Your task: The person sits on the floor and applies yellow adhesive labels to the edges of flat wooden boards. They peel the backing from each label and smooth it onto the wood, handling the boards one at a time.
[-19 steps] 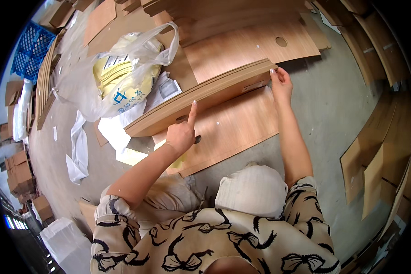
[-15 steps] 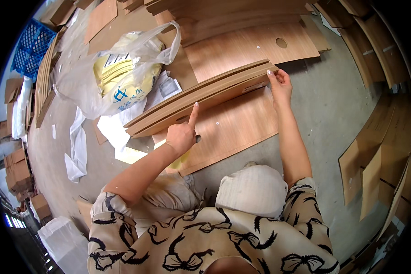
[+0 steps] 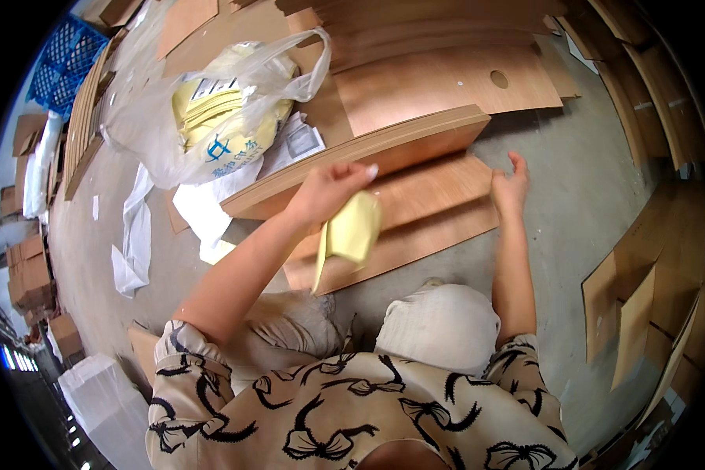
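Note:
My left hand (image 3: 330, 194) is closed, fingers pinched, with folded yellow paper (image 3: 354, 229) hanging below it. Paper and hand are slightly smeared by motion. Under them a wood-grain board (image 3: 431, 192) slopes toward me over another flat wood-grain board (image 3: 446, 229). Just behind stands a stack of boards (image 3: 415, 129) on edge, leaning, its long edges running from lower left to upper right. My right hand (image 3: 511, 186) is at the right end of the sloping board, thumb close to its corner and fingers raised apart; whether it touches the board I cannot tell.
A clear plastic bag (image 3: 153, 149) full of yellow papers stands left of the boards, with white paper (image 3: 204, 215) scattered beside it. Beyond lies another wood-grain board (image 3: 415, 86) with an oval hole. Cardboard pieces (image 3: 623, 290) stand on the right; a blue crate (image 3: 69, 66) is far left.
A board has come away from the standing stack and tipped toward me. My left hand has lifted with the yellow paper, and my right hand has moved down from the stack's upper right corner.

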A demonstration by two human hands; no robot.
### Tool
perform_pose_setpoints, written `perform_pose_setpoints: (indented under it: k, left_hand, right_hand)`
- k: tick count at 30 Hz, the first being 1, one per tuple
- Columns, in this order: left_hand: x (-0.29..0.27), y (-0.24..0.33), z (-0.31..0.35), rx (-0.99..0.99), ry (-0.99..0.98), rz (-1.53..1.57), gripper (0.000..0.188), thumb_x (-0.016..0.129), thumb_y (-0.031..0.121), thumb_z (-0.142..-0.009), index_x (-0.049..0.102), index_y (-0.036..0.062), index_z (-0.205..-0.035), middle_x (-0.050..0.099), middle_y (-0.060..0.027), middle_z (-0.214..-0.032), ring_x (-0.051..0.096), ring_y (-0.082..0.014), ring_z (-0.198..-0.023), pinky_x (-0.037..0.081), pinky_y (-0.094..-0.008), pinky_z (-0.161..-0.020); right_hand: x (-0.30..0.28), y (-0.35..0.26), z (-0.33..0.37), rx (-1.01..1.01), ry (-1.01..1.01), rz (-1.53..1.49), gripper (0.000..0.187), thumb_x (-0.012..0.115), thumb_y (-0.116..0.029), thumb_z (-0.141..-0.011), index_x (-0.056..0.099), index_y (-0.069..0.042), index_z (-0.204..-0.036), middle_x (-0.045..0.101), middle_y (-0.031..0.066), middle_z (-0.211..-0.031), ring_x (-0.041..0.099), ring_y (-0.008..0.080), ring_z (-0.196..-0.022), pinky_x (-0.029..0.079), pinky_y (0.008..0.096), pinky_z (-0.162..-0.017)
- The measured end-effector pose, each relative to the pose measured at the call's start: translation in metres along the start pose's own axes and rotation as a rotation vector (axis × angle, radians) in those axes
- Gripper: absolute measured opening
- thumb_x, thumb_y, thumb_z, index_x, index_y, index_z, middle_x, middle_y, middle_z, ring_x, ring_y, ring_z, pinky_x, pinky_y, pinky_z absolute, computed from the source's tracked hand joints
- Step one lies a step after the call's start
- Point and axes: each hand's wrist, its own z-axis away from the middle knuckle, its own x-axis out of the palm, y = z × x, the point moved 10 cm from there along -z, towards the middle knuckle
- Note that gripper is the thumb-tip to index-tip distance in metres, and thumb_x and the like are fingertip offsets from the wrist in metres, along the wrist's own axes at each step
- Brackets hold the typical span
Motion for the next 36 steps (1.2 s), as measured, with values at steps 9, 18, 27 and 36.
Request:
perform_pose_setpoints:
  k: [9,18,27,36]
  left_hand:
    - [0.008,0.007,-0.051,0.216,0.283,0.507,0.022,0.068,0.023,-0.083,0.062,0.0018,-0.085,0.062,-0.004,-0.074,0.058,-0.0105,-0.063,0.049,-0.0238,-0.057]
    - [0.069,0.012,-0.008,0.263,-0.275,0.342,0.086,0.065,-0.004,-0.077,0.018,0.0171,-0.145,0.063,-0.01,-0.102,0.061,-0.0127,-0.087,0.051,-0.0271,-0.076]
    - [0.074,-0.008,-0.006,0.154,-0.251,0.055,0.041,0.055,-0.011,-0.073,0.061,-0.0014,-0.112,0.066,-0.0068,-0.097,0.061,-0.0111,-0.085,0.05,-0.0237,-0.077]
    - [0.082,-0.037,-0.013,-0.083,-0.376,0.437,0.039,0.044,0.001,-0.077,0.056,-0.0071,-0.113,0.062,-0.009,-0.105,0.055,-0.0147,-0.097,0.041,-0.0266,-0.089]
  right_hand:
    - [0.056,-0.142,0.15,0.001,-1.21,-1.006,0.058,0.063,-0.02,-0.083,0.041,0.0,-0.131,0.045,0.0094,-0.131,0.039,0.0186,-0.124,0.032,0.0319,-0.102]
    - [0.055,-0.094,0.087,0.378,-0.721,-1.208,0.027,0.055,-0.017,-0.091,0.058,0.001,-0.111,0.064,0.0057,-0.096,0.061,0.012,-0.086,0.052,0.0282,-0.074]
    - [0.014,-0.101,0.062,-0.127,-0.423,-0.517,0.02,0.065,-0.017,-0.083,0.064,-0.002,-0.095,0.061,0.0064,-0.094,0.059,0.0147,-0.081,0.048,0.0271,-0.071]
    - [-0.016,-0.189,0.129,-0.983,-0.421,-0.353,0.018,0.07,0.0,-0.065,0.064,-0.002,-0.082,0.058,0.0053,-0.091,0.05,0.0248,-0.086,0.044,0.0343,-0.074]
